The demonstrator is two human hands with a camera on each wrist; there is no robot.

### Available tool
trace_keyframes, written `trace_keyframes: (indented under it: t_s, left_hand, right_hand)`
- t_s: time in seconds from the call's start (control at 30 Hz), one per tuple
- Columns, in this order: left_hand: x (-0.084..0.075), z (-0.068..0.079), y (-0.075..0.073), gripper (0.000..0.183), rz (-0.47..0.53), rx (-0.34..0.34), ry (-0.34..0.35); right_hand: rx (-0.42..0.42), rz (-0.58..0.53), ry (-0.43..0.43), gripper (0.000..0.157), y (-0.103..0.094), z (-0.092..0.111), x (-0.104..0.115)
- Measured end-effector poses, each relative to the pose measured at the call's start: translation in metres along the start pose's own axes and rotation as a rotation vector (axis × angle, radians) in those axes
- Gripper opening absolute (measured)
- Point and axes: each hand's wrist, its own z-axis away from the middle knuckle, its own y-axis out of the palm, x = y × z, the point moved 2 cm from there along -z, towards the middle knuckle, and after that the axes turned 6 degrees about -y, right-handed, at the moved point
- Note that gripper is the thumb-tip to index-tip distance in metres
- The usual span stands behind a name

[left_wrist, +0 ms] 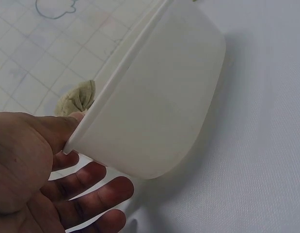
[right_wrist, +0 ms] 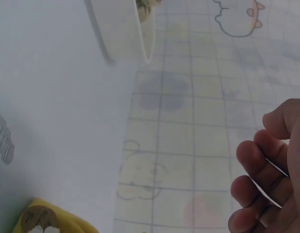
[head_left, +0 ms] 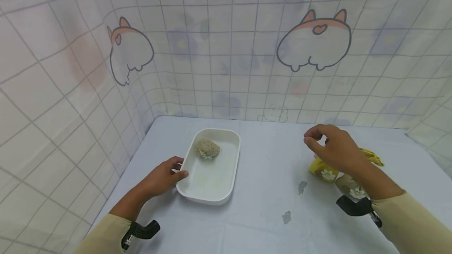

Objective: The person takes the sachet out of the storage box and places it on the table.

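On the left of the table sits a white plastic tray (head_left: 212, 179), and my left hand (head_left: 160, 178) grips its left rim. In the left wrist view the thumb reaches over the rim (left_wrist: 116, 77) while the other fingers spread along the outer wall. A small beige cloth bundle (head_left: 208, 148) with frayed light strands lies inside, toward the far end. My right hand (head_left: 333, 148) hovers over the right side with loosely curled fingers and holds nothing. Partly hidden beneath it are a yellow cloth bundle (head_left: 323, 169) and a beige cloth bundle (head_left: 349, 186), each bearing a white daisy.
Two small grey patches (head_left: 287, 217) mark the white tablecloth (head_left: 261, 191) between the tray and the right-hand bundles. A grid-patterned curtain (head_left: 229, 50) with cartoon animals rises behind the table and along both sides. Black wrist mounts (head_left: 141, 230) sit at both sleeves.
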Motion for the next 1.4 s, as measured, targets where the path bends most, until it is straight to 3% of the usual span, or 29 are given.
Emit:
trace_keyframes:
  t_s: [0.47,0.9,1.4]
  left_hand:
    - [-0.002,0.001,0.0,0.053,-0.003,0.003,-0.02]
    - [-0.001,0.002,0.0,0.05,0.005,0.009,0.003]
    - [-0.001,0.001,0.001,0.05,0.006,0.004,0.005]
  right_hand:
    - [0.059,0.006,0.022,0.023,0.015,-0.019,0.015]
    - [0.054,-0.03,-0.108,0.026,0.036,-0.036,0.029]
    - [0.055,-0.064,-0.149,0.023,0.061,-0.05,0.049]
